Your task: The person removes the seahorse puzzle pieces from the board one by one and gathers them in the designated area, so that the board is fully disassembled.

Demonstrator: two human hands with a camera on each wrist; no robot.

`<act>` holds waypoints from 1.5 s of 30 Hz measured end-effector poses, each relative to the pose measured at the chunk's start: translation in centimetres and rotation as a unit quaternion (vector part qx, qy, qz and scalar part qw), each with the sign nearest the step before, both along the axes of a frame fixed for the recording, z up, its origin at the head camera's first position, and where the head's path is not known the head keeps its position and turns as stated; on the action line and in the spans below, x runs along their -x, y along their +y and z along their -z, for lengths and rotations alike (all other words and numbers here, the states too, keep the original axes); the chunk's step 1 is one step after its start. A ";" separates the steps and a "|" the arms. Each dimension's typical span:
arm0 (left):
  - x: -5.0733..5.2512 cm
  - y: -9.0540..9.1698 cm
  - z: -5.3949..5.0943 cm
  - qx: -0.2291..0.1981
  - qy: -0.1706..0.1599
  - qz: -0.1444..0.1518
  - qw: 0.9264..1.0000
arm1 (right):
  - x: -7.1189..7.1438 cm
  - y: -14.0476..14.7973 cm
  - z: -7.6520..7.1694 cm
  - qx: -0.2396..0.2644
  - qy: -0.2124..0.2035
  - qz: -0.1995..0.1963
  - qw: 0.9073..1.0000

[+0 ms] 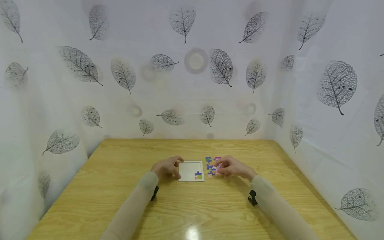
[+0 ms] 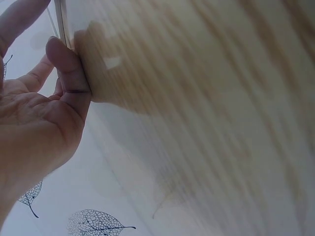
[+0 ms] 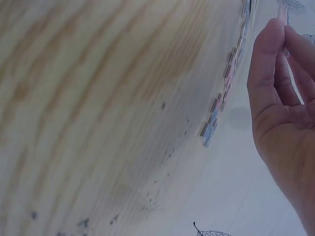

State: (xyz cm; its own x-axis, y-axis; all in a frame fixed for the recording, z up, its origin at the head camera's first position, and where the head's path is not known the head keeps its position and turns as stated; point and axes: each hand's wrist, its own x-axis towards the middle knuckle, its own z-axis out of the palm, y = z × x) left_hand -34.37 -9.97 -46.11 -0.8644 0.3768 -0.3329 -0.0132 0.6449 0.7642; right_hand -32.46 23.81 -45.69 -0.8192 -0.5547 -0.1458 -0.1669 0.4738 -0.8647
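A white square puzzle tray [image 1: 187, 168] lies on the wooden table, with a purple and green puzzle piece [image 1: 198, 176] in its near right corner. My left hand [image 1: 166, 167] is at the tray's left side, thumb and forefinger spread to its two left corners. In the left wrist view the thumb [image 2: 66, 61] touches the tray's edge. Above the loose puzzle pieces [image 1: 208, 159] right of the tray, my right hand [image 1: 232, 167] pinches a pinkish puzzle piece [image 3: 283, 14] between thumb and fingertips. The hand hides part of the loose pieces.
The wooden table [image 1: 192, 210] carries the tray and several loose pieces. A pale curtain [image 1: 192, 90] with a dark leaf print hangs behind the table and along both sides. Black wrist straps [image 1: 253, 197] sit at the sleeves' ends.
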 end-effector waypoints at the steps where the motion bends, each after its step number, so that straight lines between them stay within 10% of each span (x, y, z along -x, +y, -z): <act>1: 0.0 0.0 0.0 -0.002 -0.001 0.000 1.000 | 0.0 0.1 0.0 0.001 -0.002 0.000 1.000; 45: -0.1 0.0 -0.3 0.013 0.024 0.017 0.999 | -0.7 1.1 1.2 -0.073 0.011 0.035 0.997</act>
State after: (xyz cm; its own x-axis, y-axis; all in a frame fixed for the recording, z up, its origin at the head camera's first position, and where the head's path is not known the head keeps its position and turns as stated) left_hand -34.30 -10.02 -45.86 -0.8668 0.3980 -0.3005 0.0456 0.6634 0.7469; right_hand -31.74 24.91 -46.91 -0.8592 -0.4695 -0.2033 -0.1462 0.6061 -0.7819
